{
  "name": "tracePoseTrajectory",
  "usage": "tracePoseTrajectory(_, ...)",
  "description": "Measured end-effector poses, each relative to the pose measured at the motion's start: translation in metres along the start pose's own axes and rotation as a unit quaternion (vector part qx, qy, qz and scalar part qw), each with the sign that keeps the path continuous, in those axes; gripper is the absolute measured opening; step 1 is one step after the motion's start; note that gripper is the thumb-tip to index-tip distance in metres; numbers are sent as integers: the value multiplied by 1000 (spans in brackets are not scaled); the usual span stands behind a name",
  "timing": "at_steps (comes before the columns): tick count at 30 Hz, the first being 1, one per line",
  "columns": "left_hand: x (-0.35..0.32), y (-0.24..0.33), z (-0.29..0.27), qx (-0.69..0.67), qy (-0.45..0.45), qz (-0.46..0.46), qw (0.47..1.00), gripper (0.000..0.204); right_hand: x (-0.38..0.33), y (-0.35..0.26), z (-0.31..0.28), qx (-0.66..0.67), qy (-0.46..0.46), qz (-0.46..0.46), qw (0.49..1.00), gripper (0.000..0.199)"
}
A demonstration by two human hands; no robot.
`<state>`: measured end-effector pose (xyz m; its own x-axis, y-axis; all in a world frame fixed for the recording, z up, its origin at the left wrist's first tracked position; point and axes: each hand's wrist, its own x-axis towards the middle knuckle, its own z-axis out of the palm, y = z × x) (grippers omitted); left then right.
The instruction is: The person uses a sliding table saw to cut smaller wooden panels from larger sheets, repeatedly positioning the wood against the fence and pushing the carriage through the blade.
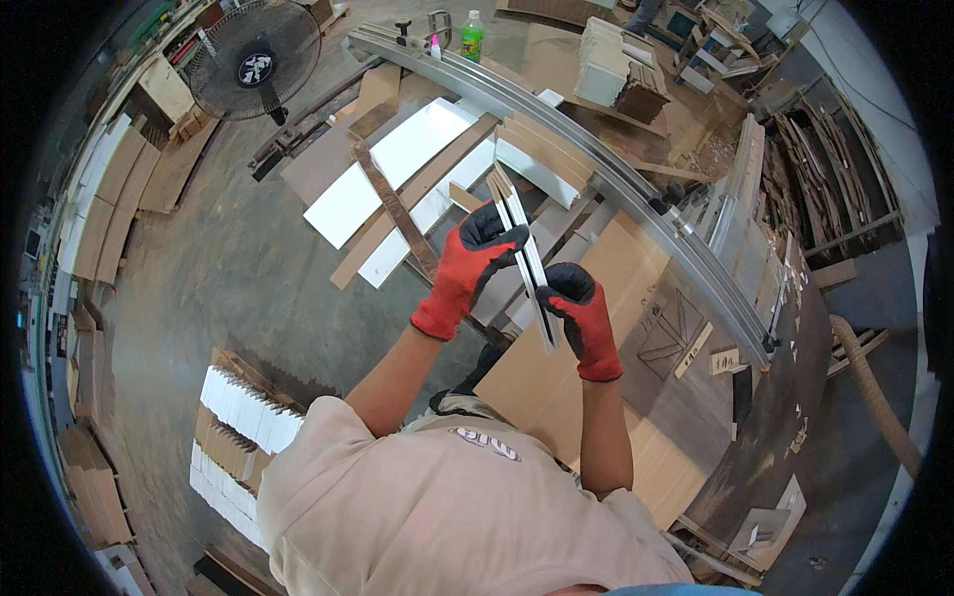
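Both my hands wear red gloves with black palms. Between them I hold up a few thin white boards on edge, pressed face to face, with brown showing at the far end. My left hand is closed around their left side, thumb across the near face. My right hand grips the right side lower down, closer to my body. Beneath and beyond the boards lie white panels and brown strips. A wide tan board is under my right hand.
A long metal rail crosses behind the work, with a green bottle near its far end. The fan stands far left. Stacked white-edged pieces sit at lower left. On the right a ribbed hose hangs down.
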<state>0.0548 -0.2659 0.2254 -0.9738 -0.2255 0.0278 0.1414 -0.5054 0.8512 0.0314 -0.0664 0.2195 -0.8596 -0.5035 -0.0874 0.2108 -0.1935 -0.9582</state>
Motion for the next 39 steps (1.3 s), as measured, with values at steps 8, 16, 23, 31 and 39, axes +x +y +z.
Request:
tracePoseTrajectory(8, -8, 0, 13, 28, -10, -18, 999, 36, -14, -5, -10, -7, 4, -2, 1000, 22)
tracePoseTrajectory(16, -12, 6, 24, -15, -6, -13, 1000, 48, -24, -8, -9, -32, 6, -6, 999, 24)
tracePoseTrajectory(23, -18, 8, 24, 7, -24, -9, 1000, 47, -29, -3, -9, 27, -15, -21, 999, 21)
tracePoseTrajectory(31, -7, -31, 9, -24, 83, -131, 988, 27, -49, 13, -37, 102, 56, -39, 992, 23)
tracePoseTrajectory(39, 85, -146, -194, 693, 162, 82, 698, 17, -90, 6, -58, 140, 97, -43, 984, 26)
